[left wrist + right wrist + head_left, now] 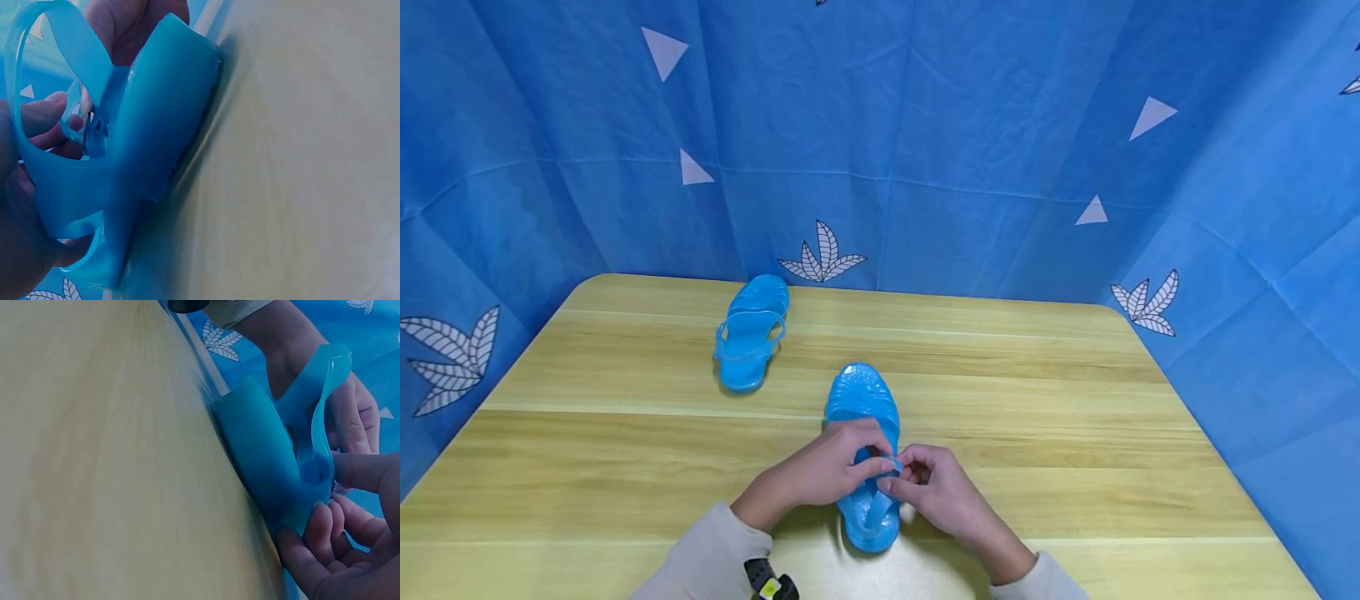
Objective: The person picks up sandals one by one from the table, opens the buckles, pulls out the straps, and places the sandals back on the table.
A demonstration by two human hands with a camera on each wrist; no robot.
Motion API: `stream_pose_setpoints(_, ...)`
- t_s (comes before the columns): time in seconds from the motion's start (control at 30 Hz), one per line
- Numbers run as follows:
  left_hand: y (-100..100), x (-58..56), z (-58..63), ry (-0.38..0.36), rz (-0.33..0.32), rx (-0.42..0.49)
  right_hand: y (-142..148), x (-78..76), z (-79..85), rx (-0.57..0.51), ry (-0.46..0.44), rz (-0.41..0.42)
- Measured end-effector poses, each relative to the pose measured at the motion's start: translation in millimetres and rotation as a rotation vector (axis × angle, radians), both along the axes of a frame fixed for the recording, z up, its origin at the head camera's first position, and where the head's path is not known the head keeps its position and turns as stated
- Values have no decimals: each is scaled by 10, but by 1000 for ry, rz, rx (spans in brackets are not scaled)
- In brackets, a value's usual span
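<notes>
A blue jelly sandal (861,390) lies sole down on the table, its toe pointing away from me. My left hand (827,468) reaches over it from the left and pinches the ankle strap between thumb and forefinger. From the right, my right hand (942,490) pinches the same strap, its fingertips close to the left ones. In the left wrist view a small metal buckle (86,134) shows at the strap, among the fingers. The heel strap (322,406) stands up in a loop in the right wrist view. Fingers partly hide the strap's end.
A second blue sandal (747,372) sits farther back on the left, with its strap loop visible. The wood-grain table (1037,400) ends at a blue patterned curtain (955,150) behind and at the sides. A black band (767,578) is on my left sleeve.
</notes>
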State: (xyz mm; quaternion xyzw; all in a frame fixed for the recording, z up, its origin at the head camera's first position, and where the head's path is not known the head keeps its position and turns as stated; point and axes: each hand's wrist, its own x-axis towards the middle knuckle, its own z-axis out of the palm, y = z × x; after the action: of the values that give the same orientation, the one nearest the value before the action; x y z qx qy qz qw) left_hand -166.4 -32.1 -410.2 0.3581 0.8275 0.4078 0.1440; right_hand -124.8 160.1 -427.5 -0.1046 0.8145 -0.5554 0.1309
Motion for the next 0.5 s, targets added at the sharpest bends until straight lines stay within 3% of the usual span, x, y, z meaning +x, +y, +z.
stream_pose_setpoints(0.27,0,15,13,58,-13,-38,-4,-4,4,13,0,10)
stream_pose_setpoints(0.5,-51,15,91,24,4,-51,-8,3,14,3,-10,12)
